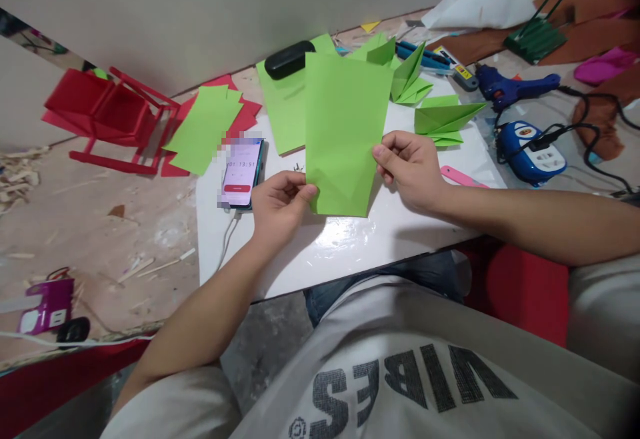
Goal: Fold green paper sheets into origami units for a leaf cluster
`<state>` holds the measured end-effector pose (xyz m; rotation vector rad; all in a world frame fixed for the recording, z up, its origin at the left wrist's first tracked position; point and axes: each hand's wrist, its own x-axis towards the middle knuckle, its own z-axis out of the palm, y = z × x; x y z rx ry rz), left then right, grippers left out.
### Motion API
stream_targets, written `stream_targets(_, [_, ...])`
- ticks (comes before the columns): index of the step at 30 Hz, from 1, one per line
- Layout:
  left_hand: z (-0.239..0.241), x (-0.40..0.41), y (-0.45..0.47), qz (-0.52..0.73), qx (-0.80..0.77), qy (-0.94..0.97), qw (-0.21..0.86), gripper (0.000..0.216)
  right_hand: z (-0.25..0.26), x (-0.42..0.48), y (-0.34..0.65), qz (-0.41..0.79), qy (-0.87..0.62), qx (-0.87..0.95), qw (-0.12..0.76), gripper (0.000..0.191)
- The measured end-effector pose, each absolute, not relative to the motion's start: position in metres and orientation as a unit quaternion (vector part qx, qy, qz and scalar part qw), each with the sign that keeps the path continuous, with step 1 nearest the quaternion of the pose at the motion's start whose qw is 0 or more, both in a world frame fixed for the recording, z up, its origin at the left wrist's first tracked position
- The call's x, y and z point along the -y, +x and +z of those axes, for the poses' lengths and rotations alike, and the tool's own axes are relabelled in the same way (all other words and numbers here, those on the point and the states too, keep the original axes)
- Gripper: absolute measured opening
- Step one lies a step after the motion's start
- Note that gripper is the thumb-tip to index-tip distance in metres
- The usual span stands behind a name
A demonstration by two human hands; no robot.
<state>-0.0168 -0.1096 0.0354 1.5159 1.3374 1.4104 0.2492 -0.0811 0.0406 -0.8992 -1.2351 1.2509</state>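
A sheet of green paper (345,126) is held up over the white table (330,252). My left hand (283,206) pinches its lower left edge between thumb and fingers. On the opposite edge, my right hand (410,166) grips the paper the same way, a little higher. A faint triangular shade shows near the bottom of the sheet. Behind it lie more green sheets (280,109) with a black case (289,59) on top. To the right stand folded green paper pieces (447,119), and a pink-handled tool (460,177) is partly hidden by my right forearm.
A phone (243,172) showing a timer lies left of my left hand, its cable trailing forward. Green paper pieces (205,126) and a red folded model (115,116) are farther left. A blue glue gun (515,86), a cutter (456,69) and a blue power socket (531,152) with cords sit right.
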Motion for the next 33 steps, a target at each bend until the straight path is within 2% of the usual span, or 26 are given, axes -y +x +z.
stream_targets(6, [0.033,0.110,-0.020,0.523,-0.517,0.610,0.295,0.026,0.039,0.081,0.249,0.524,-0.381,0.536,0.541,0.066])
stream_targets(13, [0.031,0.112,-0.024,0.481,-0.528,0.659,0.235,0.055,0.037,0.080,0.249,0.511,-0.387,0.535,0.550,0.068])
stream_targets(17, [0.026,0.112,-0.026,0.473,-0.520,0.641,0.309,0.066,0.035,0.078,0.249,0.502,-0.393,0.533,0.556,0.065])
stream_targets(25, [0.031,0.115,-0.018,0.497,-0.479,0.580,0.432,0.062,0.036,0.076,0.249,0.527,-0.393,0.520,0.545,0.067])
stream_targets(33, [0.030,0.121,-0.015,0.483,-0.531,0.552,0.424,0.065,0.034,0.083,0.244,0.616,-0.360,0.531,0.457,0.066])
